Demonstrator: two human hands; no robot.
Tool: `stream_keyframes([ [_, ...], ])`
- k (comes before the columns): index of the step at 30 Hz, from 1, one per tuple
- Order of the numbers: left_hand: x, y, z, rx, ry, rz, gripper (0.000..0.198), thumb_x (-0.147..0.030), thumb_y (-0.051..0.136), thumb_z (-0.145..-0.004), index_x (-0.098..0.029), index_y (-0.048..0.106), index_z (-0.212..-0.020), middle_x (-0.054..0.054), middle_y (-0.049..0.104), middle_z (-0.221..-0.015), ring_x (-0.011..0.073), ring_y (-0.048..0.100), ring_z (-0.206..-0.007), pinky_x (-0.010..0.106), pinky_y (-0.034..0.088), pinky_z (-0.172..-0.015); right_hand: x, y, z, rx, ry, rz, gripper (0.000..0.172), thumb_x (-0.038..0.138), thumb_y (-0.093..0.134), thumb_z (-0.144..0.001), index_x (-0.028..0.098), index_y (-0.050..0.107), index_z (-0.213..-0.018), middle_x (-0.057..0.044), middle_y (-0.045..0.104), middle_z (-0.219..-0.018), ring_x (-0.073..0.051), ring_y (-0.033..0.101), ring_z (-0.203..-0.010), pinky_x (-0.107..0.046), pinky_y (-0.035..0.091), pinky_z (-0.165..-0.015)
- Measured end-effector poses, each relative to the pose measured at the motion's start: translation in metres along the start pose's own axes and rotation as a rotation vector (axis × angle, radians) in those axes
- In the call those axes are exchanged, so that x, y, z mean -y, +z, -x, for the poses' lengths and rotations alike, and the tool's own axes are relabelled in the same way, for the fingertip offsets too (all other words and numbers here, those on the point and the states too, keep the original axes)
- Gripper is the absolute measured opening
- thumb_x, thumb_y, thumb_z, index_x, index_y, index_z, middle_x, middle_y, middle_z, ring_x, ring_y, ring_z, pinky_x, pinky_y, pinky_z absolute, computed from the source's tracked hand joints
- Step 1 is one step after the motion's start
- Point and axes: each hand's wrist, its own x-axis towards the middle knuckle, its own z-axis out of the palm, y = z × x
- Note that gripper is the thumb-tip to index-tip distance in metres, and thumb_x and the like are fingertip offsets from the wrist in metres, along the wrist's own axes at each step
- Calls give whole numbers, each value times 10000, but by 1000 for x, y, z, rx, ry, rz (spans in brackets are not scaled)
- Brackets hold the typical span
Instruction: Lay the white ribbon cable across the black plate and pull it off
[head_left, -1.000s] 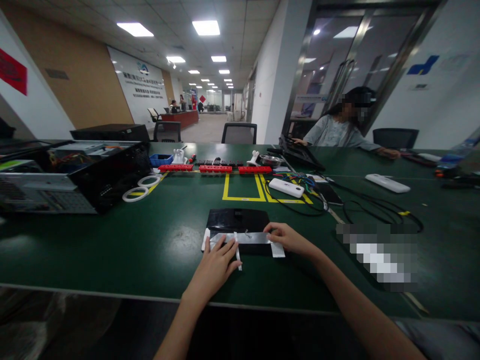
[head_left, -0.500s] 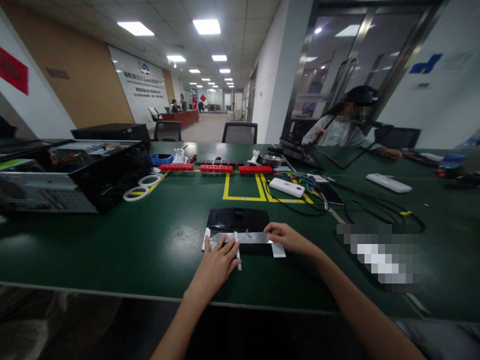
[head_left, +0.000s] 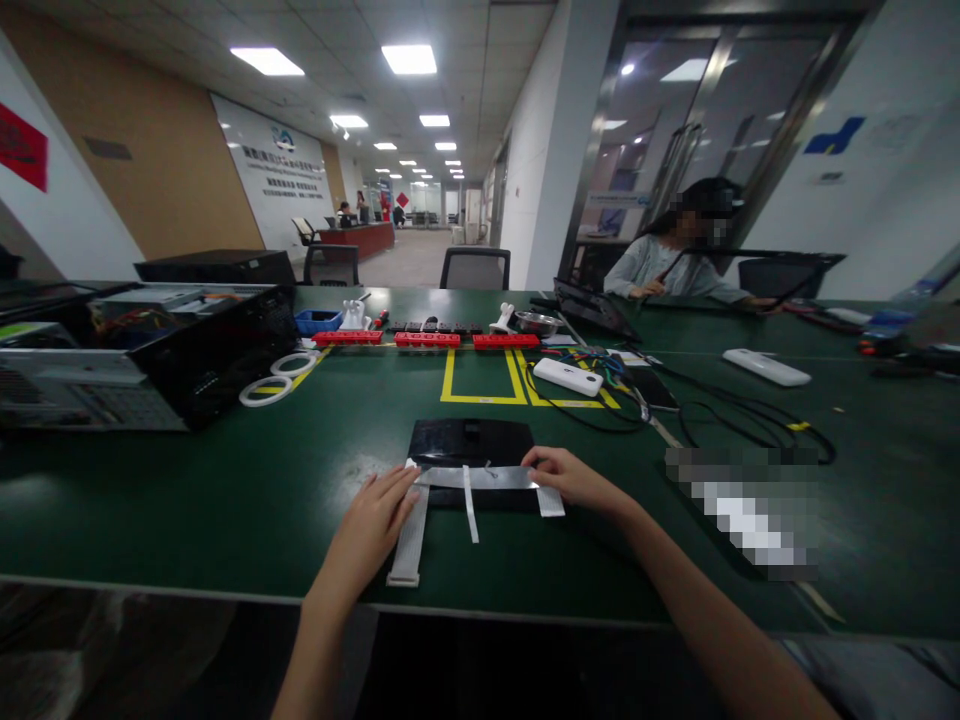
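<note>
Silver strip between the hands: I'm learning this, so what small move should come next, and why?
Perhaps press the middle of the silver strip with the left hand: that hand and the right hand are at opposite ends, leaving the middle untouched.

1. The person's 2 hands, the left hand [head_left: 373,518] and the right hand [head_left: 579,480], were bare, with slim, tapering fingers [head_left: 396,480].
2. The left forearm [head_left: 319,625] and right forearm [head_left: 694,590] were also bare, slender and smooth in outline, narrowing towards the wrists.
3. Fingernail detail was too small to tell.
4. Both upper arms fell outside the view.
5. Lower down, deep shadow hid any clothing.
</note>
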Motion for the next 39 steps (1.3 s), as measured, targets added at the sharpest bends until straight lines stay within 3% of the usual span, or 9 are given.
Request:
stream_keyframes([
  [7,31,8,15,-15,-43,-33,335,-294,375,-919,-217,580,-1171,39,605,-1217,194,517,-1165,403,352,-1024,1,0,0,-1,7,1,227,302,513,-797,150,532,-965,44,506,-612,-58,402,-447,-173,279,-394],
  [12,32,14,20,4,-42,-57,345,-260,344,-926,-223,567,-1186,38,589,-1239,198,488,-1195,427,338,-1029,6,1,2,-42,-60,-46,220,322,534,-788,154,541,-929,51,464,-588,-65,411,-471,-181,270,-420],
  [18,30,12,20,30,-56,-51,351,-223,346,-919,-209,556,-1200,48,572,-1259,196,459,-1221,424,322,-1037,8,-1,3,-139,-147,-209,287,417,564,-760,177,518,-910,16,542,-700,-76,448,-501,-187,293,-426],
  [21,30,11,20,18,-51,-42,346,-223,348,-919,-205,564,-1188,56,583,-1246,195,468,-1214,427,318,-1038,6,-10,5,-333,-166,-333,302,434,572,-744,201,495,-920,28,539,-681,-73,435,-468,-185,297,-402],
  [26,27,9,21,21,-53,-40,343,-238,352,-924,-212,551,-1203,49,581,-1248,184,470,-1212,419,316,-1039,-2,-36,12,-839,-147,-554,378,442,621,-673,235,471,-951,48,496,-640,-82,442,-449,-180,297,-353],
  [29,27,9,21,25,-54,-44,345,-237,349,-927,-206,549,-1206,52,578,-1251,186,467,-1214,421,308,-1043,-9,-50,16,-1056,-112,-691,400,423,650,-641,233,458,-936,47,494,-650,-81,454,-444,-185,330,-351],
  [32,29,11,21,12,-53,-35,345,-253,349,-928,-226,546,-1210,41,580,-1249,184,467,-1214,422,309,-1043,-20,-58,17,-1138,-46,-829,397,401,661,-655,246,402,-913,54,504,-657,-79,479,-430,-190,364,-364],
  [39,29,11,22,-2,-49,-27,345,-265,353,-927,-231,548,-1210,40,581,-1249,181,468,-1213,414,311,-1043,-29,-60,15,-1077,65,-913,359,322,664,-695,258,355,-866,66,512,-650,-71,519,-439,-186,431,-394],
])
